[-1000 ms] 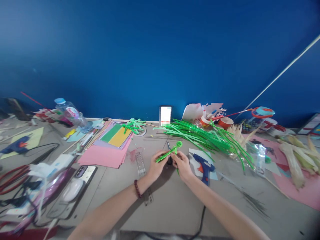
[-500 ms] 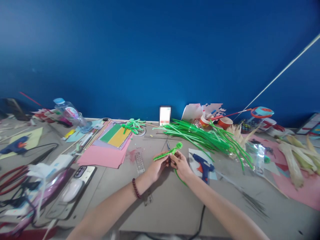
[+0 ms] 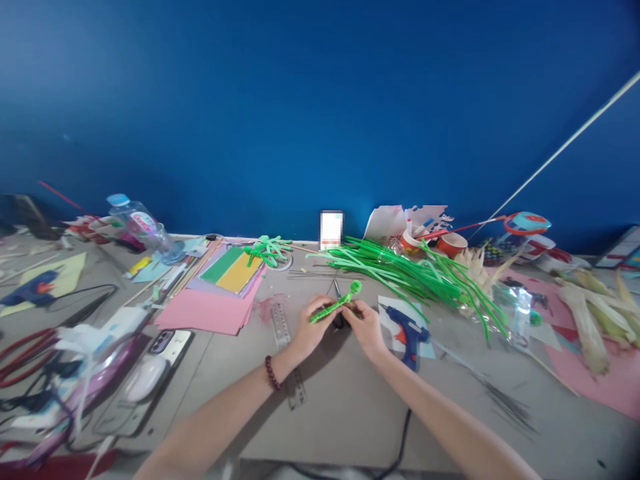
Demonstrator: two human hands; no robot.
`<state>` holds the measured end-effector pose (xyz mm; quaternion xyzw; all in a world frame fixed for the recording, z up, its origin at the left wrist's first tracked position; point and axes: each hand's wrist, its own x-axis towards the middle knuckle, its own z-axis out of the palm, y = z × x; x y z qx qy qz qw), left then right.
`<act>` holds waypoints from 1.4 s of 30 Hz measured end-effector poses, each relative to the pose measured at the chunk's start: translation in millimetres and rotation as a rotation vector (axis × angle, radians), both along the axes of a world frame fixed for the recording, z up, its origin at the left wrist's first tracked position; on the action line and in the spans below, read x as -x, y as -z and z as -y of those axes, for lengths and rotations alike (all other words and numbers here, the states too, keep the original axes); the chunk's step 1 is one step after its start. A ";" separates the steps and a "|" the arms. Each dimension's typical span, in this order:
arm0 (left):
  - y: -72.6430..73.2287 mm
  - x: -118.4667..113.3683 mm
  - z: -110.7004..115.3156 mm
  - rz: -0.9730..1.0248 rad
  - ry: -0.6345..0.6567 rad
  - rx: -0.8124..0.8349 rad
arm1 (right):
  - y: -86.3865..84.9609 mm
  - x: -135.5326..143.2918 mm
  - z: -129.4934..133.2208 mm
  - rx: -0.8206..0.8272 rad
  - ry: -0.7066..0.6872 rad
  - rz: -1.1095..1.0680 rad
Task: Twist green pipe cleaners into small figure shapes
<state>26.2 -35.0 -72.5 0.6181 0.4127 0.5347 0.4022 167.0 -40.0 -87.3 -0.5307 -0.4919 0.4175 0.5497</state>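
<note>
Between my two hands is a bright green twisted pipe cleaner (image 3: pixel 332 309) with a small coiled ball at its upper right end. My left hand (image 3: pixel 314 325) is closed on its straight lower part. The fingers of my right hand (image 3: pixel 366 325) pinch it just below the ball, and the exact fingertip contact is partly hidden. Under and behind my hands lies a dark, pointed tool (image 3: pixel 337 289), partly covered; it may be scissors or pliers. A clear ruler (image 3: pixel 281 323) lies beside and beneath my left forearm. A blue glue gun (image 3: pixel 411 332) rests to the right of my right hand.
Loose green pipe cleaners (image 3: pixel 410 270) spread across the back right. Pink paper sheets (image 3: pixel 210 312) and a smaller green bundle (image 3: pixel 269 249) are at the left back. A phone (image 3: pixel 170 353), a plastic bottle (image 3: pixel 144 225) and cables lie farther left. A small screen (image 3: pixel 331 229) leans against the wall.
My hands have shifted slightly, and the green piece has tilted more steeply. The loose tail that hung below my right hand no longer shows.
</note>
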 end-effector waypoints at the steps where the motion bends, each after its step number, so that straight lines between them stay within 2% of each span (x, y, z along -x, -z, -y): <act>1: -1.3 -0.1 1.1 -0.007 0.010 0.028 | -1.1 0.1 0.7 -0.002 0.006 0.018; 4: -3.5 1.1 3.3 0.044 0.071 0.141 | -2.7 0.2 1.8 0.011 0.033 0.034; 9: 2.8 8.1 -2.2 0.286 0.201 0.231 | -2.4 -1.0 1.2 -0.006 0.072 0.072; 11: 5.3 10.1 -7.1 0.289 0.176 0.296 | -3.2 -1.7 1.6 -0.077 0.076 0.150; 13: 5.6 10.8 -11.6 0.184 0.124 0.303 | -4.7 -2.4 2.7 -0.168 0.073 0.246; 17: 0.9 8.3 -13.5 -0.010 0.071 0.194 | -7.8 -3.4 6.8 -0.308 0.033 0.411; 20: -2.4 4.8 -8.0 -0.043 0.094 0.138 | -8.6 -3.9 10.4 -0.367 0.063 0.523; 25: -2.0 -2.6 1.5 0.049 0.064 0.158 | -10.5 -3.2 14.7 -0.437 0.101 0.611; 30: -2.0 -8.4 2.9 0.272 -0.013 0.335 | -14.5 0.2 15.7 -0.450 0.069 0.564; 34: -0.4 -9.5 1.8 0.387 0.010 0.414 | -13.9 0.8 15.4 -0.473 0.077 0.594; 42: 8.3 -8.8 -2.5 0.526 -0.007 0.484 | -10.3 3.9 18.9 -0.621 0.046 0.760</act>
